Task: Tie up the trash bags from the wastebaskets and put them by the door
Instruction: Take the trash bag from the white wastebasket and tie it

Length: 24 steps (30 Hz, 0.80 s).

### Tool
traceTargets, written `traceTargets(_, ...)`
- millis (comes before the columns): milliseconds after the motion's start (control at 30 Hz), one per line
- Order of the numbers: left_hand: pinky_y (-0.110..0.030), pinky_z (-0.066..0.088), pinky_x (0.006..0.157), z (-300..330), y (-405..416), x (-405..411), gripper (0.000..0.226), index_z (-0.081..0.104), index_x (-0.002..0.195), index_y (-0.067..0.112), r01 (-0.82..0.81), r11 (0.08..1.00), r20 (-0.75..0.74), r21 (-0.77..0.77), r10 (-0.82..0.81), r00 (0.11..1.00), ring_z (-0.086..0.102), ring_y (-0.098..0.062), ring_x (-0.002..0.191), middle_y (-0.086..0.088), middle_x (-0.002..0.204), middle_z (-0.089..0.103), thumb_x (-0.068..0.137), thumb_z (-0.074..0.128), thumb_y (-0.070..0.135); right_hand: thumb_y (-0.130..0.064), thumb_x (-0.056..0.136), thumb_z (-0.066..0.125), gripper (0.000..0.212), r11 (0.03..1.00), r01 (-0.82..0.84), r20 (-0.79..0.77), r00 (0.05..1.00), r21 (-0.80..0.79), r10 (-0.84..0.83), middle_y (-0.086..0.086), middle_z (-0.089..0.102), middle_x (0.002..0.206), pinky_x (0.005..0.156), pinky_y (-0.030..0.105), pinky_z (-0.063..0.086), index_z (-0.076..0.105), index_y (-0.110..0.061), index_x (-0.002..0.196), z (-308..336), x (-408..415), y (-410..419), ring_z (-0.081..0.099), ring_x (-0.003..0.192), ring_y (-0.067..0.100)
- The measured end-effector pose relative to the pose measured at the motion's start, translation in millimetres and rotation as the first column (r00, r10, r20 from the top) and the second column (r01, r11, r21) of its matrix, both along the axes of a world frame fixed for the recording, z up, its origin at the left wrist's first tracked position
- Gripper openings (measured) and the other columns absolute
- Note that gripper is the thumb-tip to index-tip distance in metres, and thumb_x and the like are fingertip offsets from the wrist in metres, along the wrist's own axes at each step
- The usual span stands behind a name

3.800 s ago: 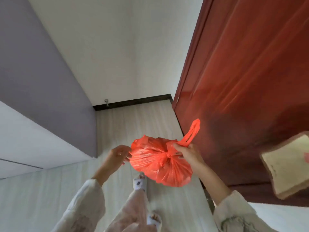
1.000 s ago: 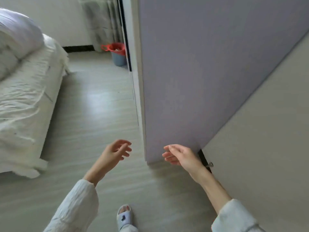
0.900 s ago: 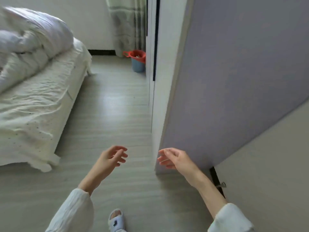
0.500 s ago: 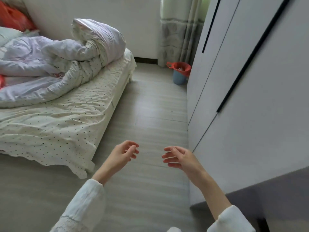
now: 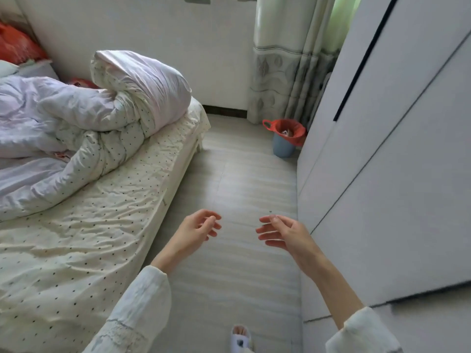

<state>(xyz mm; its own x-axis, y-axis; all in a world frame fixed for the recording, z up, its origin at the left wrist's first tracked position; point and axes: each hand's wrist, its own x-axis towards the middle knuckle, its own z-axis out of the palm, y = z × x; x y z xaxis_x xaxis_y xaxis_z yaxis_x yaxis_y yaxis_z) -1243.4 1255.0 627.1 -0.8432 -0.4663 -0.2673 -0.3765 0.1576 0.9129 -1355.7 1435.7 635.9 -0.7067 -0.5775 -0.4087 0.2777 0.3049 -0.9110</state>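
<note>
Both grips hang slack and empty at lower centre, my left hand [image 5: 197, 229] and right hand [image 5: 283, 233]; red trash bag [image 5: 293, 129] lines the blue wastebasket [image 5: 283, 149] upper right, beside the wardrobe [image 5: 382, 174].

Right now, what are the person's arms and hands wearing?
Both arms wear loose white long sleeves. The left sleeve has a stitched or lace-like band near the cuff. The right sleeve is pushed back, baring the forearm. The left hand and right hand are bare: no gloves, rings or watch visible.
</note>
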Motion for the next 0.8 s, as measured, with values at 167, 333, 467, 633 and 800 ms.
traceTargets(167,-0.025,0.047,0.069,10,-70,-111,0.018,0.058,0.087,0.024,0.012,1.000,-0.010,0.003,-0.012,1.000,0.061,-0.014,0.074,0.002,0.083,0.064,0.094,0.043,0.017,-0.022,0.098,0.039,0.027,1.000,-0.025,-0.017,1.000,0.016,0.025,0.004,0.071,0.088,0.084,0.034,0.053,0.065,-0.016,0.094,13,-119,-74,0.068,0.080,0.017)
traceTargets(333,-0.025,0.046,0.068,-1,-161,-225,0.020,0.057,0.084,0.025,-0.030,1.000,-0.023,0.007,0.030,0.999,0.061,-0.014,0.072,0.001,0.082,0.063,0.094,0.043,0.016,-0.020,0.098,0.038,0.027,0.997,-0.072,-0.025,0.997,0.020,0.072,0.003,0.070,0.087,0.082,0.032,0.053,0.064,-0.013,0.097,8,-236,-166,0.067,0.078,0.016)
traceTargets(467,-0.024,0.046,0.066,-10,-244,-324,0.021,0.057,0.083,0.024,-0.045,0.999,-0.052,0.017,0.045,0.998,0.062,-0.005,0.065,0.002,0.081,0.063,0.094,0.043,0.014,-0.022,0.098,0.039,0.026,0.998,-0.065,-0.044,0.997,0.005,0.065,0.003,0.071,0.088,0.079,0.031,0.052,0.065,-0.016,0.093,0,-339,-253,0.068,0.078,0.016)
traceTargets(633,-0.026,0.046,0.068,-5,-347,-444,0.021,0.058,0.083,0.022,-0.126,0.989,-0.083,0.075,0.132,0.988,0.059,-0.015,0.071,-0.001,0.081,0.063,0.094,0.042,0.012,-0.020,0.098,0.038,0.027,0.997,-0.079,-0.060,0.995,-0.005,0.079,0.001,0.071,0.083,0.073,0.025,0.052,0.064,-0.018,0.091,9,-456,-364,0.068,0.072,0.012)
traceTargets(800,-0.016,0.046,0.062,-2,-421,-558,0.023,0.057,0.082,0.026,-0.075,0.994,-0.061,0.082,0.081,0.995,0.061,0.000,0.061,0.003,0.079,0.063,0.094,0.042,0.014,-0.017,0.098,0.037,0.027,0.999,-0.033,-0.046,0.998,0.002,0.033,0.003,0.069,0.083,0.070,0.024,0.051,0.064,-0.017,0.090,13,-569,-437,0.067,0.073,0.014)
